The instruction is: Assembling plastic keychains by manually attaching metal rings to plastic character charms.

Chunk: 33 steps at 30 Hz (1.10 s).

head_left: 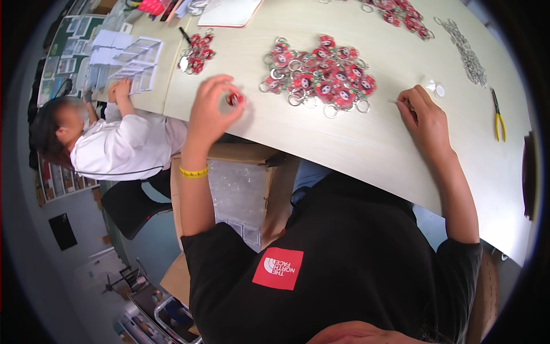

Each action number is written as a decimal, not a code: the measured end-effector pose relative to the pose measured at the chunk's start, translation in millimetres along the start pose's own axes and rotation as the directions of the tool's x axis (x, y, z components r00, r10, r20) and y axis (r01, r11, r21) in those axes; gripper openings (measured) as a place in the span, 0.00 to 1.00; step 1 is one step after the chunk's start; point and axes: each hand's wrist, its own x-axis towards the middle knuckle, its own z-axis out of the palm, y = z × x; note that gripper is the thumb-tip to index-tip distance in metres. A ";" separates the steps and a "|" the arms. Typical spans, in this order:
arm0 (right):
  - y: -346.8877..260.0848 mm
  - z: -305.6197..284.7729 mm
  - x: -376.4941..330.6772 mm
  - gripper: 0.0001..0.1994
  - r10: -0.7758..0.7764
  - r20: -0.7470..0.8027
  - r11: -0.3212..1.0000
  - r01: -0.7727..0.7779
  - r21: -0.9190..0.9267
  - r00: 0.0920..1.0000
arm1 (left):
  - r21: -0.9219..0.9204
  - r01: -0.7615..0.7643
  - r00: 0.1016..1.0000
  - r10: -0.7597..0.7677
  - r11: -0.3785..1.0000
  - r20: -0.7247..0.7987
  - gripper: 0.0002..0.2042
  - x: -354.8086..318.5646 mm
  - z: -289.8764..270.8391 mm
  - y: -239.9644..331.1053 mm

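My left hand (211,110) is raised over the table's front edge, with thumb and fingers closed round a small red keychain charm (234,99). Resting low over the table to the right, my right hand (425,117) has its fingers curled in a pinch. Something thin and tiny seems to show at its fingertips, too small to name. Between the hands, a bit farther back, spreads a heap of red keychain charms (323,74) with metal split rings. A small white disc (440,90) lies just beyond my right hand.
Pliers with yellow handles (500,127) and a pile of metal chains (467,54) lie at the right. More charms (407,20) sit at the back; a smaller group (200,53) lies at left. An open cardboard box (269,195) stands below the table edge. Another person (123,140) works at left.
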 end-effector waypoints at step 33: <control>7.3 -3.0 -1.0 0.08 0.267 -0.004 0.847 -0.232 0.479 0.964 | 0.055 -0.186 0.970 0.192 0.981 -0.149 0.07 75.5 87.1 91.1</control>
